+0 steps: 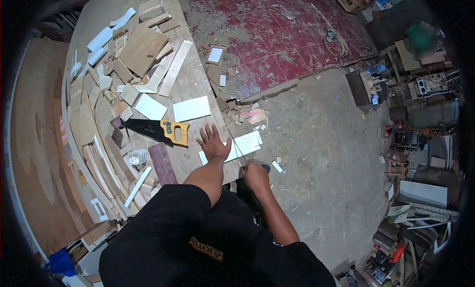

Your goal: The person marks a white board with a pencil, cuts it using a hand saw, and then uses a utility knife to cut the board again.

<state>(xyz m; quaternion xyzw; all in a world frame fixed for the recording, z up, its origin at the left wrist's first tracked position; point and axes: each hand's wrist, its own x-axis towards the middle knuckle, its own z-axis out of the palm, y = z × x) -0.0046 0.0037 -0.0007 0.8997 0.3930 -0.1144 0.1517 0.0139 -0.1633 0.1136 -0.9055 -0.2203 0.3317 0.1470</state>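
My left hand [214, 144] lies flat with fingers spread on a white board [241, 147], which juts past the table edge. At the overhanging part, my right hand [256, 176] is closed round the near end of a thin saw [237, 147]. Its narrow blade is seen almost edge-on and crosses the board just right of my left hand; the handle is hidden in my fist. A handsaw [157, 130] with a black blade and yellow handle lies flat on the table, left of my left hand. Another white board [191, 109] lies beyond my fingertips.
Wood offcuts, including a brown panel [143, 49], crowd the table's far left. A clear plastic cup or bag [137, 157] stands near a dark red strip [162, 164]. Scraps litter the concrete floor [321, 153]. Clutter and a white panel [423, 193] line the right side.
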